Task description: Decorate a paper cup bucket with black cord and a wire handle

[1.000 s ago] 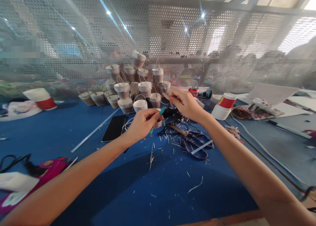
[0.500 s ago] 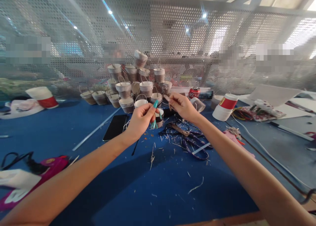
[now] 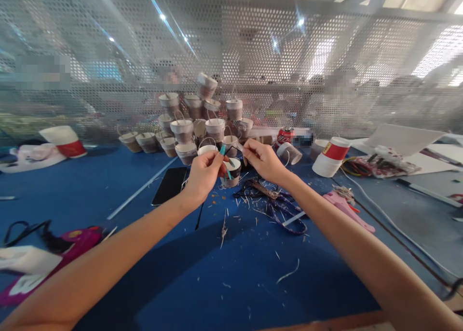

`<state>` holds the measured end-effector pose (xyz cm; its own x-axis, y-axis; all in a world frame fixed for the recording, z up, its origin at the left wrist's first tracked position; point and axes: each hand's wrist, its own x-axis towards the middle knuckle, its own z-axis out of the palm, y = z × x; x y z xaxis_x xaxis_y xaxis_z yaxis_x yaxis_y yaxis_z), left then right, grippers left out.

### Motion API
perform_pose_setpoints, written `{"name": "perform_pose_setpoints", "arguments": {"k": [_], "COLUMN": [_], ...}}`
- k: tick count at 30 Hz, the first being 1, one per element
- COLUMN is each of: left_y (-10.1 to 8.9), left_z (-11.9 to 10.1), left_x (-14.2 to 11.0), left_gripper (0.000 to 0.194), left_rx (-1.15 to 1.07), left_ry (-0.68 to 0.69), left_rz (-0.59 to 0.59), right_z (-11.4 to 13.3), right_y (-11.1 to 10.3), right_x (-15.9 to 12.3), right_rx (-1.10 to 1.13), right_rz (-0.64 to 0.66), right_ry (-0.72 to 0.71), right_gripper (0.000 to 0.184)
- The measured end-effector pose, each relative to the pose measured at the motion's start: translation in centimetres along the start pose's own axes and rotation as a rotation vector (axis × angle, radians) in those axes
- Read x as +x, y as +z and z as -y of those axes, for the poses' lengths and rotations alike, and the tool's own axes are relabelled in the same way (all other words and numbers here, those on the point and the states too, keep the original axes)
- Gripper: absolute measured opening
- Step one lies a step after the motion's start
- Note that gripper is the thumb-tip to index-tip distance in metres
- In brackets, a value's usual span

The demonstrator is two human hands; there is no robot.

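Observation:
My left hand (image 3: 206, 169), its nails teal, is closed in a pinch over the table. A thin dark cord (image 3: 232, 148), slightly bent, runs from its fingertips to my right hand (image 3: 264, 161), which is also pinched shut. The cord's exact ends are hidden by the fingers. Just below and between the hands stands a small bucket (image 3: 234, 179), whitish inside with a dark band round it; the left fingers partly cover it. Behind it, several little two-tone buckets (image 3: 182, 130) with thin handles are stacked in a pile.
A black phone (image 3: 168, 188) lies left of the bucket. Purple cords (image 3: 289, 215) and loose fibre scraps (image 3: 224, 229) litter the blue table. Paper cups (image 3: 331, 157), a red can (image 3: 285, 136), pink scissors (image 3: 345, 205) and a magenta tool (image 3: 74, 246) lie around. A perforated screen (image 3: 264, 46) stands behind.
My left hand has shifted slightly left and its fingers uncover more of the bucket. The dark cord now shows stretched between the hands. My right hand has moved slightly down.

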<state>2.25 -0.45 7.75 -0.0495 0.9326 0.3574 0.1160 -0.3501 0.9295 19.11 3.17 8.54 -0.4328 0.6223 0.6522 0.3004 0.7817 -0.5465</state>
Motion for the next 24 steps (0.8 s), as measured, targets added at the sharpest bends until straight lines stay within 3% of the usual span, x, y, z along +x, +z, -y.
{"name": "perform_pose_setpoints", "arguments": {"k": [6, 12, 24], "left_y": [-0.2, -0.2, 0.0], "left_z": [0.0, -0.4, -1.5], "left_x": [-0.1, -0.6, -1.2], "left_gripper": [0.025, 0.026, 0.024], "left_rx": [0.232, 0.436, 0.481], "left_ry": [0.067, 0.147, 0.165], "left_rz": [0.066, 0.253, 0.435], "right_z": [1.6, 2.5, 3.3], "right_y": [-0.8, -2.5, -4.0], "right_x": [0.3, 0.4, 0.4], "right_rx": [-0.129, -0.228, -0.265], "right_rz": [0.061, 0.149, 0.258], "right_ry": [-0.091, -0.143, -0.095], "right_gripper": [0.024, 0.024, 0.021]}}
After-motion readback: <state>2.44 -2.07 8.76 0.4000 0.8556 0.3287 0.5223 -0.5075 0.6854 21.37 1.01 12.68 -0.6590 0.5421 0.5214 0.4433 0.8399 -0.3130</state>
